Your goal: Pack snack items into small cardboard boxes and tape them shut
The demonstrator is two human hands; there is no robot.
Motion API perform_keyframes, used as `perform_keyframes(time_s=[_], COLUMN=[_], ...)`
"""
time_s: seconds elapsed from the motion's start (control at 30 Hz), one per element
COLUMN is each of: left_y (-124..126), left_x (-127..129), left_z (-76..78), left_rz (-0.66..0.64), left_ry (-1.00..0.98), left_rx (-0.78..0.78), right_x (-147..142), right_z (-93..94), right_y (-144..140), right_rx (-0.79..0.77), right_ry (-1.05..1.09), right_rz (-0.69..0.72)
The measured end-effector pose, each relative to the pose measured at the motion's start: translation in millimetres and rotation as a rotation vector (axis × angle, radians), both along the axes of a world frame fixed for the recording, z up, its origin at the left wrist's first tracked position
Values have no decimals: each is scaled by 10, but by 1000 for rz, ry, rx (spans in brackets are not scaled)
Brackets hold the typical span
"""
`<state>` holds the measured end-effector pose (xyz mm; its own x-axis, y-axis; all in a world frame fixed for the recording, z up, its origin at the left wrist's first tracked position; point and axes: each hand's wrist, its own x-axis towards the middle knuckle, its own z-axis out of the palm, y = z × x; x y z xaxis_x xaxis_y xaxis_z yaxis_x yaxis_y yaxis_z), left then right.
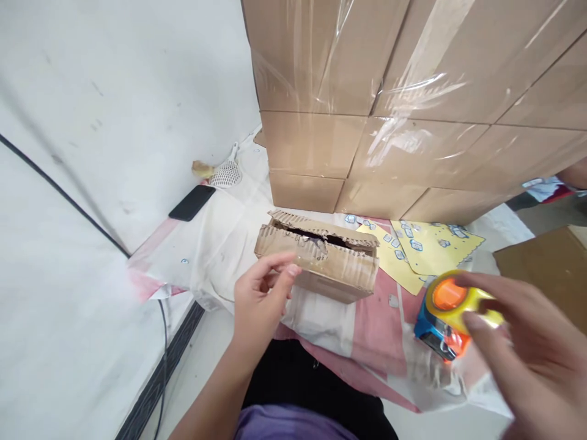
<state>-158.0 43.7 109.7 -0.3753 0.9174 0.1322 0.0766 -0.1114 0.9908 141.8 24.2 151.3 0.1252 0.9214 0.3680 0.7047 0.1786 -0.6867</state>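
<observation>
A person's 2 bare hands work above a tabletop draped in a white and pink covering. A small cardboard box with torn, ragged top edges and a dark gap along its top sits in the middle, near the person's body. The left hand is at the box's near left side, fingers curled, with thumb and index tips close together; whether they pinch anything, I cannot tell. At the right, the blurred right hand curves its fingers around a yellow tape roll with an orange hub, set in a blue dispenser; how firmly they close on it is unclear. Behind the box rises a film-wrapped carton stack. Farther left lie a black phone and a perforated white scoop.
</observation>
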Motion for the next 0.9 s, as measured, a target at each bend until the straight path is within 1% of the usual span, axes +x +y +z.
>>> perform_keyframes(time_s=[0.03, 0.07, 0.13, 0.17, 0.2, 0.23, 0.27, 0.33, 0.4, 0.47, 0.53, 0.6, 0.63, 0.67, 0.7, 0.73, 0.77, 0.83, 0.87, 0.9], left_y=[-44, -92, -197, -250, -300, -346, -385, -439, -463, -464, -444, -403, -375, -344, -309, -276, -245, -199, -184, -173], left_x=[49, 90, 134, 130, 110, 75, 30, -75, -173, -258, -338, -417, -450, -476, -489, -489, -475, -416, -378, -342], left_z=[1, 6, 32, 54, 81, 112, 145, 215, 284, 336, 351, 316, 281, 239, 194, 149, 109, 49, 30, 15], left_rz=[-30, -63, -117, -129, -132, -129, -125, -129, -157, -212, -271, -300, -305, -315, -330, -346, -352, -317, -277, -232], left_ry=[56, 128, 292, 365, 420, 444, 431, 335, 221, 146, 98, 59, 52, 58, 78, 113, 159, 250, 290, 328], left_rx=[19, 67, 226, 302, 345, 346, 303, 142, 0, -92, -164, -217, -228, -225, -206, -167, -111, 39, 121, 199], right_x=[-270, -512, -881, -1003, -1089, -1146, -1182, -1214, -1210, -1170, -1092, -1004, -974, -964, -980, -1021, -1086, -1264, -1360, -1449], right_z=[127, 231, 372, 417, 449, 474, 492, 517, 531, 545, 581, 662, 719, 781, 841, 890, 920, 898, 845, 769], right_y=[65, 132, 242, 275, 292, 294, 287, 265, 260, 278, 313, 372, 417, 477, 557, 657, 777, 1060, 1210, 1354], right_rx=[66, 147, 152, 161, 177, 210, 249, 308, 300, 240, 171, 164, 172, 168, 143, 84, -10, -243, -343, -424], right_ry=[-44, -115, -269, -327, -366, -392, -406, -392, -318, -187, -1, 186, 240, 253, 232, 195, 165, 147, 154, 154], right_rz=[235, 435, 652, 723, 768, 800, 820, 841, 878, 930, 935, 865, 823, 801, 813, 857, 928, 1061, 1084, 1061])
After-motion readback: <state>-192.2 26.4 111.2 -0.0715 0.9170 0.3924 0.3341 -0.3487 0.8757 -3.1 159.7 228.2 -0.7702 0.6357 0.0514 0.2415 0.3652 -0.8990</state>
